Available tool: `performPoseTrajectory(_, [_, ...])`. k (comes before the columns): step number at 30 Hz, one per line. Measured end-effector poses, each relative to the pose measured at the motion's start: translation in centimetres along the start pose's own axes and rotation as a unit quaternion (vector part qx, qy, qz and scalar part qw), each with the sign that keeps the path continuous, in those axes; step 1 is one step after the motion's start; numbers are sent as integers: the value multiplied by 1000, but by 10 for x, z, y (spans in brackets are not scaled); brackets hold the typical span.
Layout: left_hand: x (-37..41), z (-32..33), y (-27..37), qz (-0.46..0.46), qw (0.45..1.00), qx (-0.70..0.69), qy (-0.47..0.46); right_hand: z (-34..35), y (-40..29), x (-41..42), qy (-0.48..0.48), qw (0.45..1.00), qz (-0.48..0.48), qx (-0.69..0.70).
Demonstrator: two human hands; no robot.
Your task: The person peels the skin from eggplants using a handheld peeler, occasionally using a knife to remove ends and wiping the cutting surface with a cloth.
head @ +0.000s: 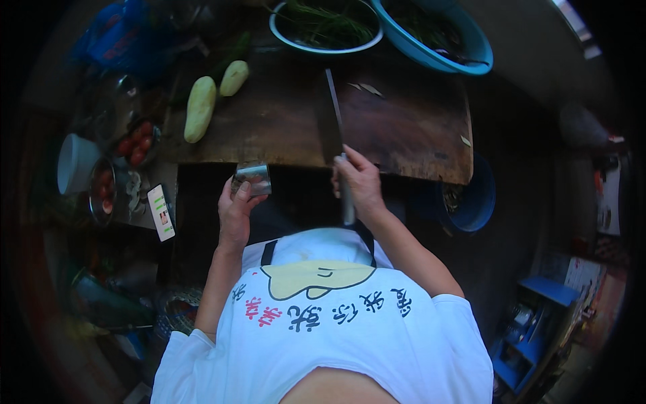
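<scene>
My left hand (239, 202) holds a short metal cylinder, like a small can or cup (254, 178), just off the near edge of a dark wooden board (404, 136). In my right hand (359, 179) is the handle of a large kitchen knife (332, 101), its blade pointing away from me over the board, edge-on to the view. Two pale peeled vegetables, a long one (200, 109) and a shorter one (234, 78), lie at the board's left. Thin pale slivers (371, 90) rest right of the blade.
A white-rimmed bowl of greens (325, 50) and a light-blue basin (429, 58) stand at the far edge. Left are tomatoes (137, 144), a white tub (75, 164), a small metal bowl (91, 202) and a phone (161, 212). A blue bucket (477, 207) stands below the board's right corner.
</scene>
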State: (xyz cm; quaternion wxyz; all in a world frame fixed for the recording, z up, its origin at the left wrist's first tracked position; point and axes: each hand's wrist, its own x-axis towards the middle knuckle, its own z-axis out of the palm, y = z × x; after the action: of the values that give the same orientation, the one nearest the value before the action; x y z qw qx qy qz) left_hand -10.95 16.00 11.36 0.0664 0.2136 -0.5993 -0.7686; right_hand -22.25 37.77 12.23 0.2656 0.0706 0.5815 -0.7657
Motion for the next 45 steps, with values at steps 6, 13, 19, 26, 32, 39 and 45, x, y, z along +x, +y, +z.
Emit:
performPoseTrajectory(6, [-5, -10, 6, 11, 1000, -7, 28, 19, 22, 41, -11, 998, -27, -62])
performPoseTrajectory(13, [4, 6, 7, 2, 1000, 22, 8, -70, -15, 29, 144, 987, -59, -43])
performPoseTrajectory(19, [12, 26, 4, -14, 999, 30, -16, -167, -27, -1, 282, 954, -103, 11])
performPoseTrajectory(26, [25, 34, -1, -56, 997, -13, -52, -293, -21, -61, 416, 907, -48, 47])
performPoseTrajectory(32, [23, 7, -18, -95, 954, -263, -113, -316, 27, -83, 471, 845, -121, -223])
performPoseTrajectory(39, [36, -5, -25, -89, 961, -260, -39, -213, -1, -43, 266, 758, -267, -532])
performPoseTrajectory(45, [92, -14, 1, 161, 908, 316, 224, -210, -8, 12, 183, 630, -300, -693])
